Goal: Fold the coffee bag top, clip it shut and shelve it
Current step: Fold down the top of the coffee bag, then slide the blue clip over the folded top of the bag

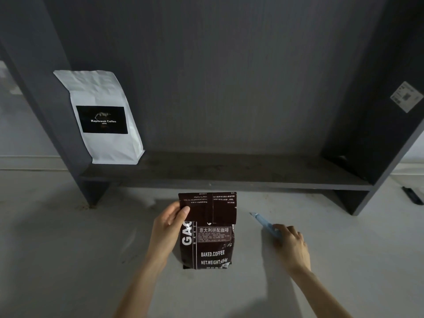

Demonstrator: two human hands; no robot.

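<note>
Coffee bag (207, 239) upright (top folded forward); clip (263, 223) points up-left.

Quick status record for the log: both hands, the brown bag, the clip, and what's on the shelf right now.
left hand: pinching the folded top flap of the brown coffee bag
right hand: on the blue clip, which lies on the white counter
bag top: folded down, not yet clipped
bag position: on the counter, in front of the shelf
shelf contents: white coffee bag at its left end
</note>
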